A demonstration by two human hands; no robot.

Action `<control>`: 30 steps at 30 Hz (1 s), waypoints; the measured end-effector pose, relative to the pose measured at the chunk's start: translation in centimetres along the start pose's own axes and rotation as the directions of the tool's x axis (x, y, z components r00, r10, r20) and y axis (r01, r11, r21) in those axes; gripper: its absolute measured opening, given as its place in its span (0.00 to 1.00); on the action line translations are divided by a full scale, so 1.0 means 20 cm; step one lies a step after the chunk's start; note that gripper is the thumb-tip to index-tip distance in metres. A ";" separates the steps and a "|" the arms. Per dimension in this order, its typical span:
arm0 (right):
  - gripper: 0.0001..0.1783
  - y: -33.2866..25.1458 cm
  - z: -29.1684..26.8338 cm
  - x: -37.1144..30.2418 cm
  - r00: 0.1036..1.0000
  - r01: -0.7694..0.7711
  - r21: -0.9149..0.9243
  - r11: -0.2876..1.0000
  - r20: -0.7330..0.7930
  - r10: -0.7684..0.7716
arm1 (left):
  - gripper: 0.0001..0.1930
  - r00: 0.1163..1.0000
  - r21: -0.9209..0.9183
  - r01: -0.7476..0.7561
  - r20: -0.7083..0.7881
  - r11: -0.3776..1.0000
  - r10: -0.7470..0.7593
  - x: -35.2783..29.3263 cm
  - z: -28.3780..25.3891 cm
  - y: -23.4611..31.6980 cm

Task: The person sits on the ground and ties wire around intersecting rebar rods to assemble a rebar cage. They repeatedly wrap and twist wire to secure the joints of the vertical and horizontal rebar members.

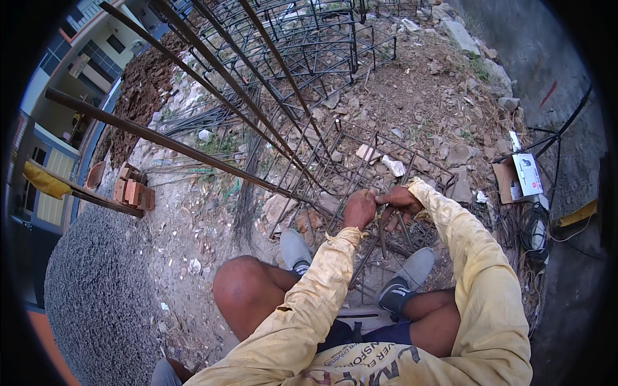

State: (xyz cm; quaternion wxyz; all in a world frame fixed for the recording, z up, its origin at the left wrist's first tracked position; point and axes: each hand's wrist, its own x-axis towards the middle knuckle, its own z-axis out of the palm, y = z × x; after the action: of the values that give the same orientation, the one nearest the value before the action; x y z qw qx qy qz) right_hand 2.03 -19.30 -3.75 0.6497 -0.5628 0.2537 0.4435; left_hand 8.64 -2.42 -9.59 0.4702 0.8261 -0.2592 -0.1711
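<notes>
My left hand point(360, 209) is closed, its fingers pinched close to the right hand above a rebar cage point(418, 154) on the ground. Whatever lies between those fingertips is too small to make out. Beside it, my right hand point(402, 201) is curled around a slim dark hand tool point(383, 235), which looks like pincers and points down toward my feet. The hands almost touch. Thin steel bars with square ties make up the cage, which lies between and beyond my grey shoes.
Long upright rebars point(174, 145) slant across the left. Farther off stand more tied cages point(309, 45). Stacked red bricks point(135, 193) and a gravel heap point(96, 283) lie left. At right are an opened carton point(529, 174), coiled black cable point(535, 235) and a grey wall point(534, 71).
</notes>
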 end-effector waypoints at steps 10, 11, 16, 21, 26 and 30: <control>0.21 0.09 -0.19 -0.31 0.515 0.686 0.024 0.727 -0.722 -0.462 | 0.19 0.814 -0.660 0.580 0.483 0.478 -0.321 -0.13 -0.02 0.18; 0.25 0.02 -0.12 -0.41 0.542 0.384 -0.287 0.878 -0.699 -0.466 | 0.19 0.848 -0.707 0.530 0.452 0.467 -0.279 -0.14 -0.06 0.20; 0.28 0.01 0.01 -0.34 0.452 0.303 -0.799 0.519 -0.359 -0.817 | 0.19 0.935 -0.934 0.337 0.317 0.121 -0.156 -0.01 -0.11 0.47; 0.24 0.04 0.09 -0.35 0.372 0.561 -0.529 0.637 -0.526 -0.765 | 0.18 0.928 -0.958 0.274 0.285 -0.079 -0.240 0.16 -0.05 0.47; 0.16 0.05 0.05 -0.33 0.321 0.420 -0.609 0.673 -0.594 -0.738 | 0.19 0.913 -0.963 0.261 0.270 -0.070 -0.307 0.31 -0.02 0.38; 0.15 0.07 -0.11 -0.11 0.303 0.347 -0.536 0.770 -0.713 -0.632 | 0.30 0.848 -0.877 0.476 0.435 0.073 -0.302 0.33 -0.01 0.30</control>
State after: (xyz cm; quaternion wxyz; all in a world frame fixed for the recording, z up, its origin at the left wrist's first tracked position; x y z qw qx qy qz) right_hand 0.02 -22.03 -3.13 0.4452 -0.8409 0.2925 -0.0952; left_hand 12.46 -8.82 -4.59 0.7969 0.3648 0.1059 -0.4697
